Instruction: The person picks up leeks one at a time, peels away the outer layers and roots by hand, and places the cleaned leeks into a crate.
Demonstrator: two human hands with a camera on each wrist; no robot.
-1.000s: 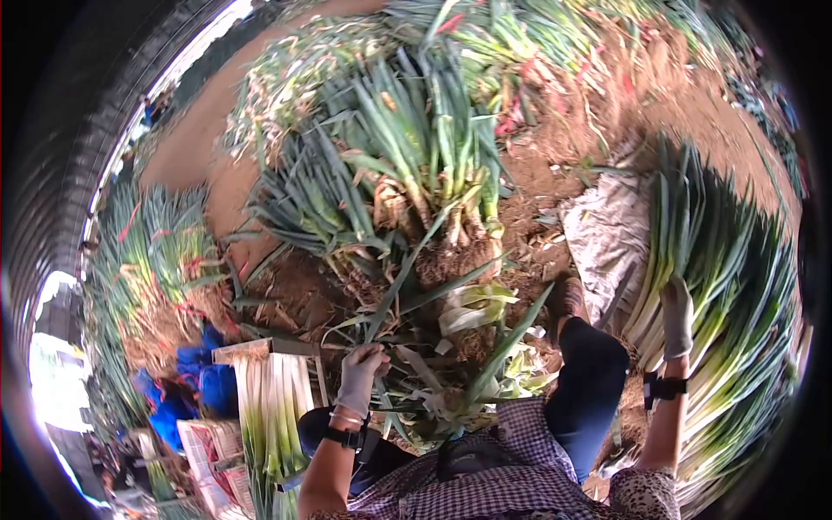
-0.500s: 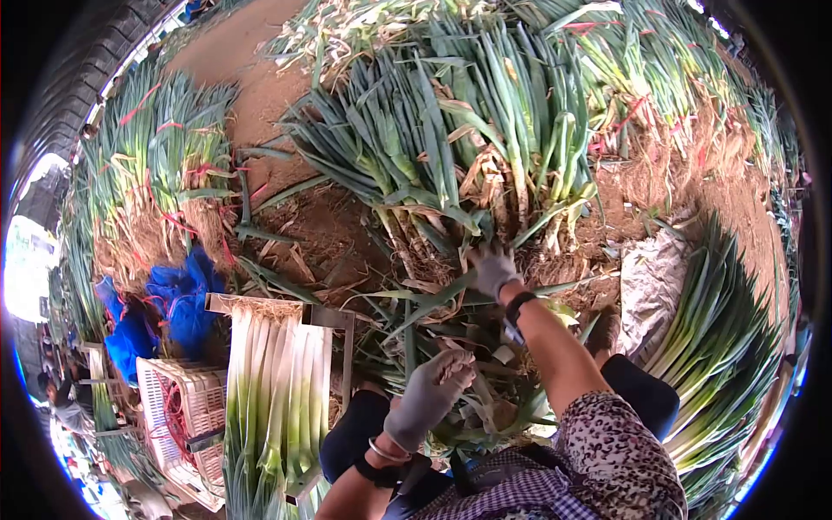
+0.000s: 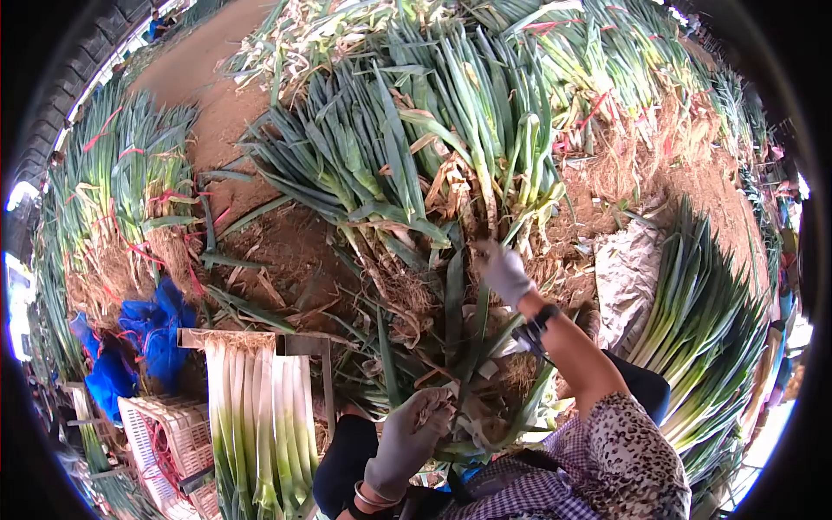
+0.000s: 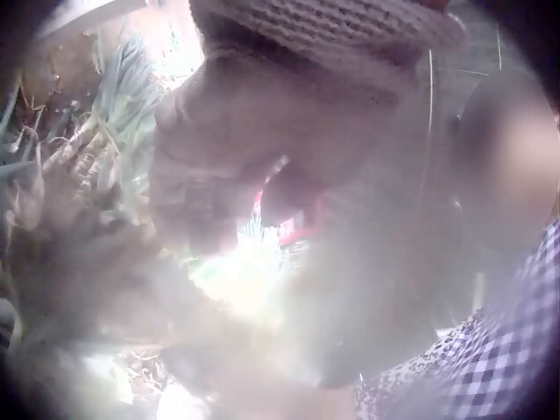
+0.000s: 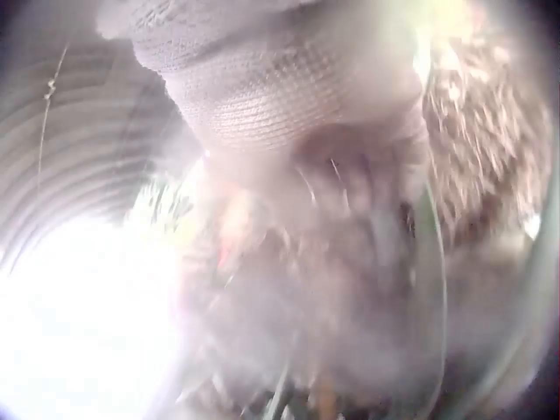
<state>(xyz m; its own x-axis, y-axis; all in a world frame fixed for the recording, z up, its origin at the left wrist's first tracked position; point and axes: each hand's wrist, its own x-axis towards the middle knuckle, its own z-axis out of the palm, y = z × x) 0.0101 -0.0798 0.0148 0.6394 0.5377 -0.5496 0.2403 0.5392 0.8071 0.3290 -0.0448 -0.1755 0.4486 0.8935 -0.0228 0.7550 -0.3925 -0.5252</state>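
Note:
My gloved right hand [image 3: 507, 276] reaches to the root end of a leek [image 3: 490, 204] in the front pile. Its fingertips are right at the stem base, and whether they grip it I cannot tell. In the right wrist view the same gloved hand [image 5: 262, 96] is blurred, beside a brown root clump [image 5: 490, 131] and a green leaf. Low in front of my body, my gloved left hand [image 3: 407, 442] hovers with loosely curled fingers and nothing visible in them. The left wrist view shows the glove [image 4: 280, 114] with a gap between thumb and fingers.
Trimmed leeks [image 3: 260, 425] lie in a wooden frame [image 3: 230, 336] at my left, beside a pale plastic crate [image 3: 165, 459] and blue bags [image 3: 156, 334]. More cleaned leeks [image 3: 693, 338] lie right, by a light sheet [image 3: 626, 269]. Loose leaves [image 3: 386, 360] litter the ground between my legs.
My right hand has swung from the cleaned leeks on the right to the front pile, then shifted slightly right along its root ends. The left hand stays low in front of me.

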